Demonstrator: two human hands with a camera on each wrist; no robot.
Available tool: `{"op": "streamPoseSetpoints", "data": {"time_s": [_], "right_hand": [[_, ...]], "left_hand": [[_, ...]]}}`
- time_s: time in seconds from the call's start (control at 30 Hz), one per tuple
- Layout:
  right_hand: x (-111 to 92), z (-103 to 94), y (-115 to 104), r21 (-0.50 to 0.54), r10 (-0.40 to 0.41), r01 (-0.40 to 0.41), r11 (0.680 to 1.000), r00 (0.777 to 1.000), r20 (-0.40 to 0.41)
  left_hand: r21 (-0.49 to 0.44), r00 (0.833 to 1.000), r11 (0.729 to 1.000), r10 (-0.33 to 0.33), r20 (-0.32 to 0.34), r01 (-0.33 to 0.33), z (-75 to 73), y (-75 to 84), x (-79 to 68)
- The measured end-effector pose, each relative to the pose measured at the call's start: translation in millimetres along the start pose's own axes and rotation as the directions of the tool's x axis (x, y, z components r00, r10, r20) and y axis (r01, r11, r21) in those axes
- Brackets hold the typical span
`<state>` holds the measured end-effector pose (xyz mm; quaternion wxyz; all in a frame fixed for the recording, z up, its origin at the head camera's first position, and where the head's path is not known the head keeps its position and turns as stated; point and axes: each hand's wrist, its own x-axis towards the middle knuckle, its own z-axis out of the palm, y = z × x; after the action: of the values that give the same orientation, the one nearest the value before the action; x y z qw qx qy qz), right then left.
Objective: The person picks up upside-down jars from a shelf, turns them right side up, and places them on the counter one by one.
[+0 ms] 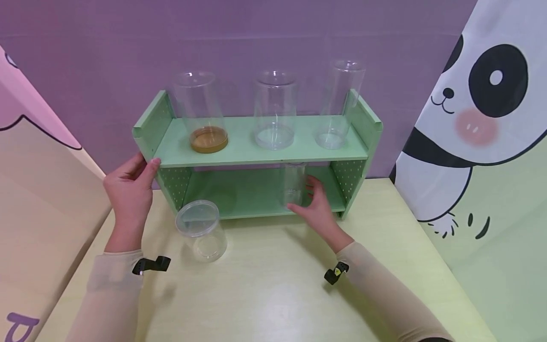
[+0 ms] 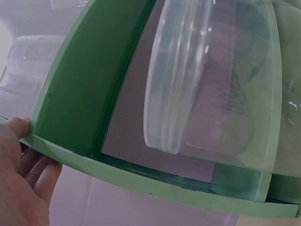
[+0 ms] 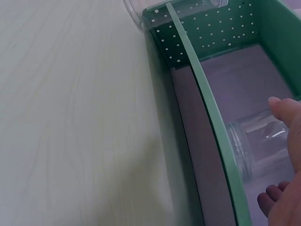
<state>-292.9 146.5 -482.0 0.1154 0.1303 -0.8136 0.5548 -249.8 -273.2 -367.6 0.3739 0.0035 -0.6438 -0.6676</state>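
Left hand [image 1: 131,187]: I'm gripping the shelf [image 1: 260,162] at its left end, thumb lying by the top board's front corner, fingers going behind the side panel. Right hand [image 1: 318,207]: I'm holding my fingers spread loosely around the small jar [image 1: 294,185], thumb on one side, fingertips on the other, not clenched; can't tell if skin is touching plastic. That jar is standing on the lower board, right half, just behind the front edge. A wide stretch of board is running left of it; a narrower gap, partly filled by my fingers, is separating it from the right panel. Headroom under the top board: can't judge. Lidded jar [image 1: 209,243] is sitting on the table [image 1: 265,285] before the shelf's left front, well apart from my right hand. Left jar [image 1: 198,104], middle jar [image 1: 275,107] and right jar [image 1: 344,95] are standing spaced along the top board.
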Motion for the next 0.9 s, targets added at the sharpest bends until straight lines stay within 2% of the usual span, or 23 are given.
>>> {"op": "streamPoseSetpoints", "data": {"time_s": [0.3,0.9], "right_hand": [[5,15.2,1,0.064,0.057,-0.057,0.996,0.998,-0.006],[3,18.4,3,0.122,0.052,-0.046,0.991,0.998,-0.047]], "left_hand": [[0.017,1.000,1.000,-0.001,0.007,0.001,0.2,-0.7,1.0],[0.009,1.000,1.000,0.003,0.002,-0.003,-1.5,-2.6,1.8]]}}
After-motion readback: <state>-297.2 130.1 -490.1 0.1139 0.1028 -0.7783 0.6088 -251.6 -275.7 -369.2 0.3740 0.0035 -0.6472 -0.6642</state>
